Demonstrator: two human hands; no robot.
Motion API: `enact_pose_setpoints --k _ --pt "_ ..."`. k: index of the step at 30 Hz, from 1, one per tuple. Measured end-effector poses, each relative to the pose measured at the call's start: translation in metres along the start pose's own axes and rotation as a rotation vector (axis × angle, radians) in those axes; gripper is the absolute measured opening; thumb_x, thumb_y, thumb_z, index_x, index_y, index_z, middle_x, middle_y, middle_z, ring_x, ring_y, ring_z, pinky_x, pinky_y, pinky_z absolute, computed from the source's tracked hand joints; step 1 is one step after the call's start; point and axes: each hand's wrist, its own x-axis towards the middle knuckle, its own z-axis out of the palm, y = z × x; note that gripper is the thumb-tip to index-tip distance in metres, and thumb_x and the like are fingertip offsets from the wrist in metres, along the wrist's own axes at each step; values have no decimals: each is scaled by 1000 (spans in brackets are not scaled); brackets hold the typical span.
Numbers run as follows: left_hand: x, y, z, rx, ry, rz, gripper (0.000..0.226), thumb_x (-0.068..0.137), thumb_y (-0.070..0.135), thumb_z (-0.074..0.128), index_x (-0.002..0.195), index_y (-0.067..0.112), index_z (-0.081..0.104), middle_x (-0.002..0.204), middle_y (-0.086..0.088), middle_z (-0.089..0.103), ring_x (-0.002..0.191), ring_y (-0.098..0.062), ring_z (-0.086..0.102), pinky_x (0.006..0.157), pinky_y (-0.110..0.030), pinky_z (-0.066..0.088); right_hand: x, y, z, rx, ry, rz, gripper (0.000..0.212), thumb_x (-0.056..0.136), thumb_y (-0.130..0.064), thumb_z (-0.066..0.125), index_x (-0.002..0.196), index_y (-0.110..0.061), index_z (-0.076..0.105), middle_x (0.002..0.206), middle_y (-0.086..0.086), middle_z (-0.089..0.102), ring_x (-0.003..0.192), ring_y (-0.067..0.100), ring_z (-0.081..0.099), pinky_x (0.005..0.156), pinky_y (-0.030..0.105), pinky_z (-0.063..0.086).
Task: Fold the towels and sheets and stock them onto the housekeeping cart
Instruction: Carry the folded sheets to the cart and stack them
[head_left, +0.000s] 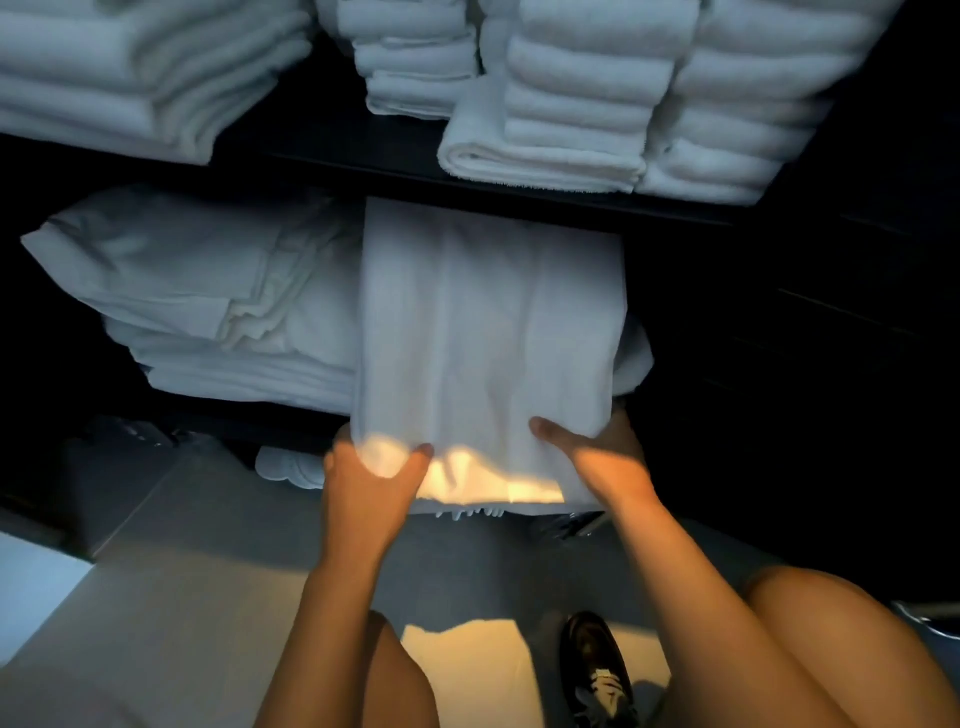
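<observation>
A folded white towel (488, 322) lies lengthwise on the cart's lower shelf, its far end under the dark upper shelf (363, 166) and its near end sticking out over the edge. My left hand (371, 478) grips the near left corner, thumb on top. My right hand (597, 457) holds the near right corner, thumb on top and fingers underneath. A pile of folded white sheets (208, 312) sits to the left of the towel on the same shelf.
The upper shelf carries stacks of folded white towels at left (135, 73), middle (415, 57) and right (623, 98). More white cloth (285, 467) shows on the bottom level. My knees and a dark shoe (597, 670) are over the grey floor.
</observation>
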Motion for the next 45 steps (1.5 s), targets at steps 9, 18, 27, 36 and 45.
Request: enact_pose_setpoints --k 9,18,27,36,45 --pt "-11 37 11 39 259 144 64 69 50 76 123 20 59 111 0 56 100 -29 61 79 -37 49 -31 -25 26 -214 185 -224 85 60 -57 79 132 -25 46 108 -2 64 106 29 66 81 30 52" --pt "-8 75 -2 -169 273 291 45 71 32 78 112 18 67 101 2 57 94 -19 60 80 -33 52 -36 -64 28 -19 253 -399 70 69 -34 87 131 -18 58 114 2 69 107 25 65 90 39 57" --pt "81 122 -14 -106 210 347 37 81 38 78 110 18 70 99 2 70 89 -15 69 70 -19 53 37 -109 31 67 189 -315 78 58 -49 92 122 -14 66 117 1 73 107 19 70 94 39 58" --pt "124 71 -30 -129 0 116 36 87 39 81 106 11 67 92 5 68 87 -15 66 64 -22 45 70 -77 14 9 -88 -26 72 76 -47 87 132 -11 59 126 5 67 112 27 66 97 38 54" --pt "95 61 -38 282 -9 284 70 97 54 60 151 15 39 144 -13 48 129 -32 52 101 -43 51 17 -89 26 -829 112 -164 98 97 -57 52 159 0 2 158 22 32 139 42 40 106 52 40"
